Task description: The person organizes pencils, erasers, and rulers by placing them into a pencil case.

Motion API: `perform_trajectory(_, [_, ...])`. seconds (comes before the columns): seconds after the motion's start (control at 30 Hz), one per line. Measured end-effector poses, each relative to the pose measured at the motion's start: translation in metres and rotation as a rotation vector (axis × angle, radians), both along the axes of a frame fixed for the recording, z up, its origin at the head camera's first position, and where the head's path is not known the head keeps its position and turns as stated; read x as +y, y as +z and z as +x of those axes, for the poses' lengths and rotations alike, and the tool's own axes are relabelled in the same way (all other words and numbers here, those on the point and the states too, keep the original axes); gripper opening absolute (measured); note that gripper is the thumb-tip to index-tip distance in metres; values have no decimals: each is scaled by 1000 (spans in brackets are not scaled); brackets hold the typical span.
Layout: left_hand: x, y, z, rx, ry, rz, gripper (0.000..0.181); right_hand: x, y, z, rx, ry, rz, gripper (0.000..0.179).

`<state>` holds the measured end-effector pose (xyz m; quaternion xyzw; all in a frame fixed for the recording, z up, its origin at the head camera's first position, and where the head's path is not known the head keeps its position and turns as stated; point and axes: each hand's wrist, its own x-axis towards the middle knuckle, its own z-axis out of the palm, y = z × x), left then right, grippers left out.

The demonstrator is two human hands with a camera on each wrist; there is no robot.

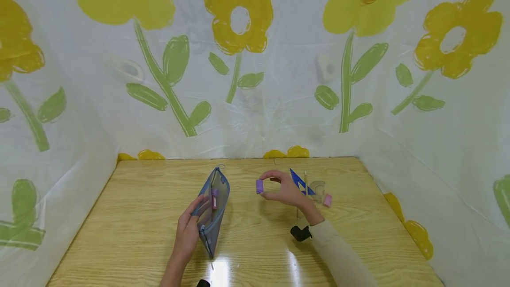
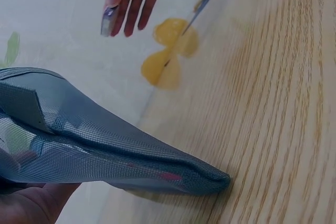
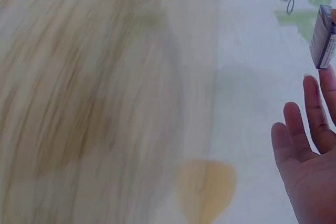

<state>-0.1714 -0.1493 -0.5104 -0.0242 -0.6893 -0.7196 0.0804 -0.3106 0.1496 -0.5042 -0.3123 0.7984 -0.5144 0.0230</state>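
Note:
My left hand (image 1: 188,230) grips the near left side of a blue-grey mesh zip pencil case (image 1: 218,229), whose top gapes open. Inside it lies a pink and purple item (image 1: 214,199), its kind unclear. In the left wrist view the mesh case (image 2: 105,140) fills the lower left, above part of the left hand (image 2: 34,205). To the right of the case, my right hand (image 1: 287,189) pinches a small purple box (image 1: 259,186) between thumb and fingers, above the table. Fine print shows on the box (image 3: 321,43) in the right wrist view; the other fingers are spread.
Right of the right hand lie a blue set square (image 1: 296,178), a pencil-like stick (image 1: 306,184), a clear protractor (image 1: 318,187) and a pink block (image 1: 327,200). Flower-printed white sheeting (image 1: 255,118) walls the wooden table (image 1: 143,216) at the back and both sides.

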Motion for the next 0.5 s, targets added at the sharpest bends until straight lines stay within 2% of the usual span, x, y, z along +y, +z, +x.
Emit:
perform_trajectory(0.27, [0, -2, -1, -2, -1, 9, 60, -30, 13, 2, 16, 51, 40, 37])
perform_trajectory(0.5, [0, -2, 1, -5, 0, 18, 59, -51, 25, 0, 113, 66, 54, 34])
